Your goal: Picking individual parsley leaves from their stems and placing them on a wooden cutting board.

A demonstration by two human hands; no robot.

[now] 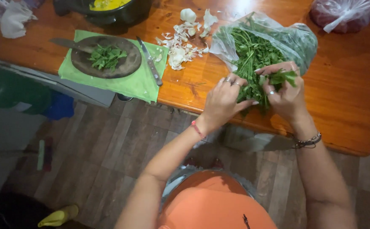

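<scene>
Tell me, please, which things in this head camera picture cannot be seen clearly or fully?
- Black pot with yellow content: cut off by the top edge.
- Clear plastic bag with red content: cut off at the top right corner.
- Green leafy herb stems: lower ends hidden behind the left hand and right hand.

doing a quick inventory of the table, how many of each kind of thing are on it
knives: 2, the second under the board's edge
round cutting board: 1
green cloth: 1
plastic bags: 2, one of herbs, one reddish
garlic pile: 1
dark pot: 1
total: 8
Both hands, left hand and right hand, grip herbs.
</scene>
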